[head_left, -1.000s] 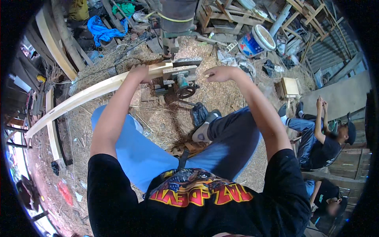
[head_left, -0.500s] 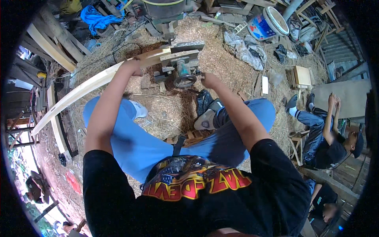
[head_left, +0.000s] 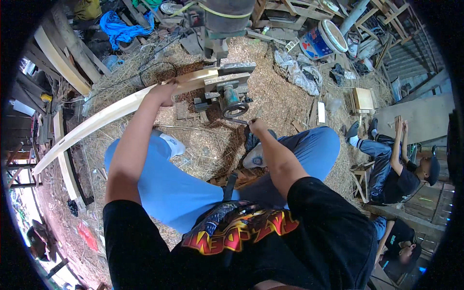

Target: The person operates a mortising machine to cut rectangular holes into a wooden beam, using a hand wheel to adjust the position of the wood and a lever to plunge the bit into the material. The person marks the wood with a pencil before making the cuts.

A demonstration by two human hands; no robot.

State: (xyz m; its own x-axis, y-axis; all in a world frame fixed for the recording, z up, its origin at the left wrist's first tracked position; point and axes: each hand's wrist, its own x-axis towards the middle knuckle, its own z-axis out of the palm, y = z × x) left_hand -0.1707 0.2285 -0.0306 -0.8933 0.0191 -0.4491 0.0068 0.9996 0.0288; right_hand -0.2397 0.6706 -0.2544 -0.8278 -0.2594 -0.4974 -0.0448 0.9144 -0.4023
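A long, pale, curved wooden beam (head_left: pixel 106 115) sweeps from the far left toward the middle. Its right end sits at the jaws of a metal vise (head_left: pixel 227 88). Close to that end, my left hand (head_left: pixel 165 93) is closed over the beam. At the near side of the vise is a round handwheel (head_left: pixel 235 110) with a crank handle sticking out. My right hand (head_left: pixel 258 126) grips this handle, with its fingers partly hidden. Above the vise hangs the dark metal head of a machine (head_left: pixel 217 48), apart from the beam.
Wood shavings and straw cover the floor (head_left: pixel 203 145). Another curved beam (head_left: pixel 63 60) leans at the far left, near a blue tarp (head_left: pixel 124 29). A paint bucket (head_left: pixel 324 39) and crumpled sacks (head_left: pixel 297 72) lie far right. Two people sit at right, one in a cap (head_left: pixel 403 176).
My right hand has come nearer to me, and the handwheel's crank has turned with it. My left hand stays on the beam. The whole view has shifted slightly.
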